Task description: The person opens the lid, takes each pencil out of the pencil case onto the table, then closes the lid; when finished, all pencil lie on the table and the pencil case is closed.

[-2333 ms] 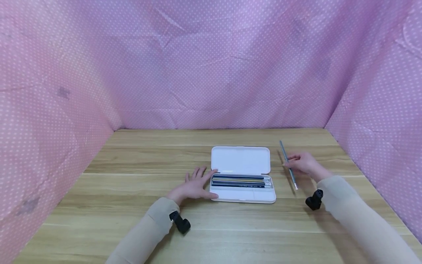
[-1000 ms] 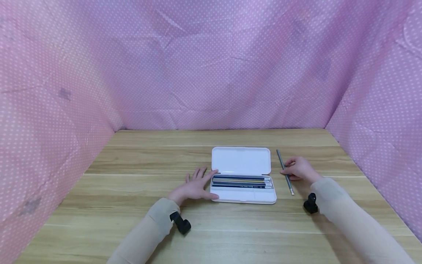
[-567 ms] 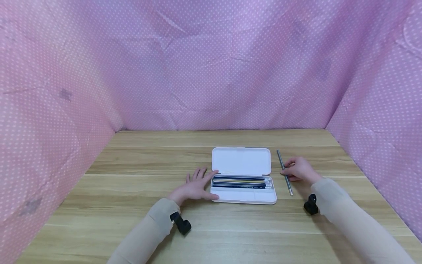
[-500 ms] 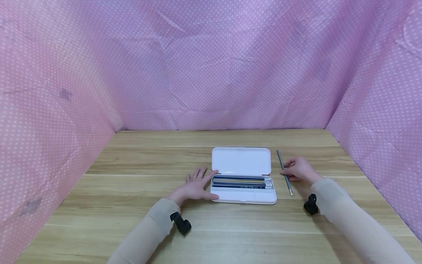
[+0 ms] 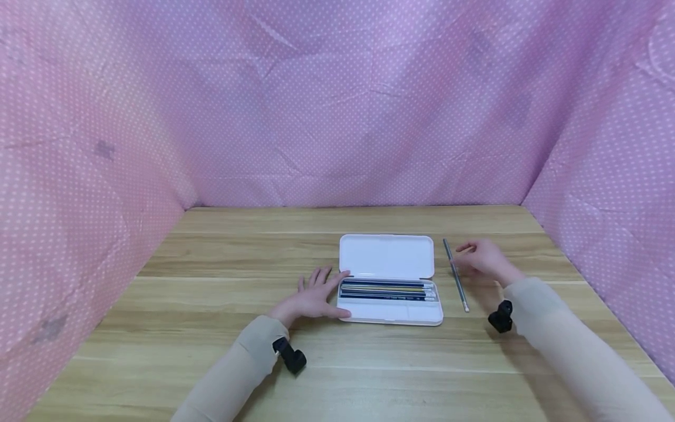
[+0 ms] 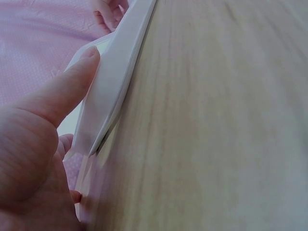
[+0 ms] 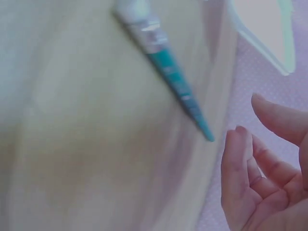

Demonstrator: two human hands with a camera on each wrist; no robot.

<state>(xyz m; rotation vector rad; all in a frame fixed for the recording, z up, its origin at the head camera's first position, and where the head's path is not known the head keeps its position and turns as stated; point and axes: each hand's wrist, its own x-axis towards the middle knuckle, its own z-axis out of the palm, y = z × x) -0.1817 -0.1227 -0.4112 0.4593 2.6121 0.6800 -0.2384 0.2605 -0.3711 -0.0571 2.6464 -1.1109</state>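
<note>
Left hand flat, steadying pencil case | right hand loose, empty, beside pencil | risk: knuckle nudge could roll pencil away

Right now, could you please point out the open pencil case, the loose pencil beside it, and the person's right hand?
pencil case [image 5: 387,257], head view, middle of the raised lid
loose pencil [image 5: 456,275], head view, mid-shaft
right hand [image 5: 484,257], head view, back of the hand
</note>
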